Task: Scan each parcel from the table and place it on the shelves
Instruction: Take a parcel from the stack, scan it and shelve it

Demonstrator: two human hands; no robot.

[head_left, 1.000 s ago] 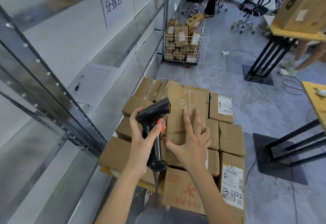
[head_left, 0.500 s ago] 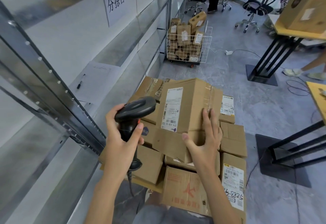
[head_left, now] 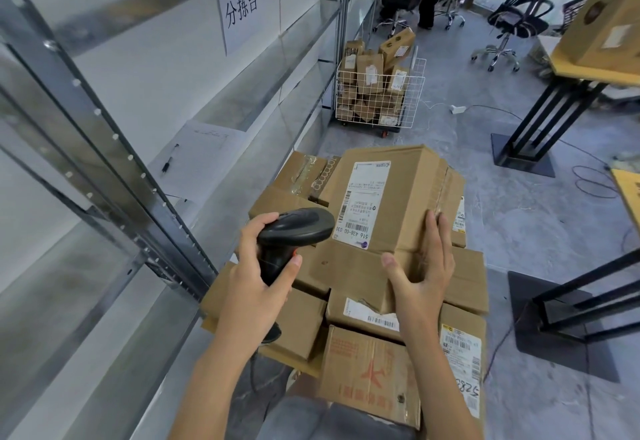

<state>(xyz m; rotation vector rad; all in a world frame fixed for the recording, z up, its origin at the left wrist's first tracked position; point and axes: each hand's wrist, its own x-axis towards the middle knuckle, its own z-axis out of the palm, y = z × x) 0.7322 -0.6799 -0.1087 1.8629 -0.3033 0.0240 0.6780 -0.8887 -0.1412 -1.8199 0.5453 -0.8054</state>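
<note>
Now that label faces up, parcel closer.

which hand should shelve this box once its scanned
Probably the right hand. It already grips the tilted cardboard box, while the left hand is closed around the barcode scanner. One caveat: the metal shelves stand on the left side, so it must reach across.

The right hand has tipped the parcel label-up; the scanner now points at it
</note>
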